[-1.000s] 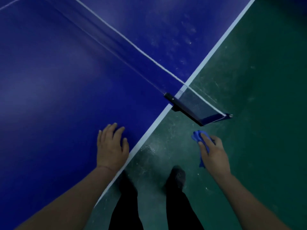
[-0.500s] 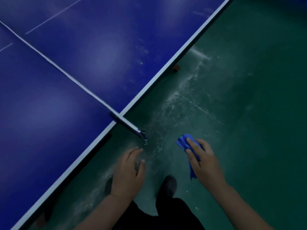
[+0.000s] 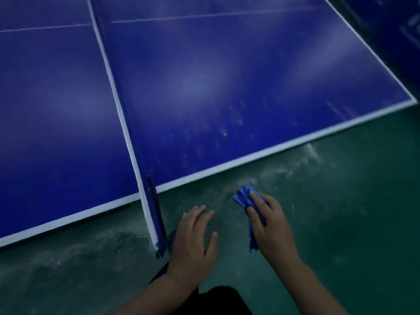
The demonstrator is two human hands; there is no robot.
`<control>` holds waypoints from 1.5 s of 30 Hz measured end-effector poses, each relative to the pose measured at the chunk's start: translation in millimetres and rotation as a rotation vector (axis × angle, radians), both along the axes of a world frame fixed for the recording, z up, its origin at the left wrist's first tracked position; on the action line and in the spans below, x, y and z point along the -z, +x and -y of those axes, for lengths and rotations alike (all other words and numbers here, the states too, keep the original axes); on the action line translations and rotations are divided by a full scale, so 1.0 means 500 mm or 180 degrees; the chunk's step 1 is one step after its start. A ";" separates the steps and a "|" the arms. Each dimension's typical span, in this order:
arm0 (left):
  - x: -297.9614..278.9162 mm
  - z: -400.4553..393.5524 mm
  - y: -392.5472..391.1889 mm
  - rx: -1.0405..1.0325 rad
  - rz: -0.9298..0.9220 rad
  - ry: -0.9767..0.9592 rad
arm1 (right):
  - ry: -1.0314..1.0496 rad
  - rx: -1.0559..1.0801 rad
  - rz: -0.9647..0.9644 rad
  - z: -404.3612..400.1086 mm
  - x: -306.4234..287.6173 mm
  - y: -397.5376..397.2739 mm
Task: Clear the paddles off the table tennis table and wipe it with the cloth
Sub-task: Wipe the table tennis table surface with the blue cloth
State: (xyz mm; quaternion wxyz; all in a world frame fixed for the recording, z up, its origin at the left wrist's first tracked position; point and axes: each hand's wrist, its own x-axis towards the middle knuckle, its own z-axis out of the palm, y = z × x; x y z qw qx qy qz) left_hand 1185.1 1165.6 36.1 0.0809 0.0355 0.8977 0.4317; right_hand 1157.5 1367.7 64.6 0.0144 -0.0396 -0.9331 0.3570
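The blue worktop (image 3: 204, 87) stretches ahead of me, its white-edged net (image 3: 127, 133) running toward me and ending at a post (image 3: 156, 223) that overhangs the green floor (image 3: 341, 223). Just right of that post my left hand (image 3: 193, 242) hangs over the floor, fingers (image 3: 197, 212) loose and spread, grasping nothing. Beside it my right hand (image 3: 270, 226) has its fingers (image 3: 255, 198) clenched around the bunched blue cloth (image 3: 242, 197), off the worktop's near edge. Pale smudges dot the worktop nearby.
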 end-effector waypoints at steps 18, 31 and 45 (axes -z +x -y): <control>0.109 -0.058 -0.269 -0.3159 0.0316 -0.0821 | 0.0747 -0.3454 -0.1026 0.333 0.175 -0.933; 0.180 -0.104 -0.234 -0.3929 0.0407 -0.1368 | 0.1886 -0.5888 -0.1155 0.286 0.297 -0.733; 0.194 -0.131 -0.209 -0.4092 0.0871 -0.1686 | 0.1678 -0.5593 -0.1011 0.330 0.279 -0.665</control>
